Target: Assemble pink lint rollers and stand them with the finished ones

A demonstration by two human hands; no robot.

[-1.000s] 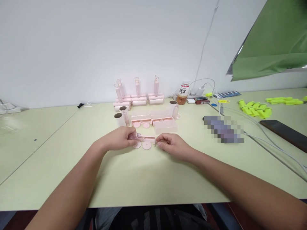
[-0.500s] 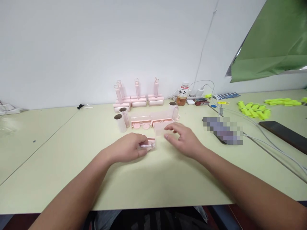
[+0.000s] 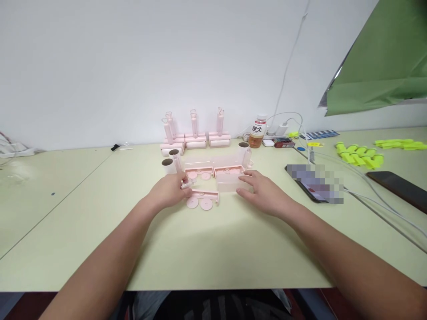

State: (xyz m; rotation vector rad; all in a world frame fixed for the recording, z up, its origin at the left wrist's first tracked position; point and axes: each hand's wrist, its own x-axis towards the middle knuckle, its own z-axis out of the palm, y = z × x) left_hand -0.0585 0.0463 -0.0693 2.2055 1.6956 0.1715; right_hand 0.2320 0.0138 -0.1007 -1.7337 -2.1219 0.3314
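My left hand [image 3: 168, 191] is closed, pinching a clear pinkish handle [image 3: 189, 183], partly hidden by the fingers. Just below it lies a pink roller frame [image 3: 207, 195] with two pink discs, a left disc [image 3: 192, 203] and a right disc [image 3: 206, 204], at its near side. My right hand [image 3: 262, 190] is open, thumb and fingers apart, at the right end of a translucent cover [image 3: 227, 183]; whether it touches the cover I cannot tell. Behind are two more pink frames, a left frame [image 3: 199, 170] and a right frame [image 3: 229, 170].
Paper rolls [image 3: 168, 167] stand left of the frames. Assembled pink lint rollers [image 3: 195, 140] line the wall, beside a drink bottle [image 3: 258, 132]. Rightward lie a phone [image 3: 310, 184], a dark phone [image 3: 396, 189], white cables [image 3: 376, 202] and yellow-green parts [image 3: 358, 155].
My left hand has moved up and left with the handle, away from the near frame, uncovering it and its two discs. My right hand stays by the cover, slightly farther right.
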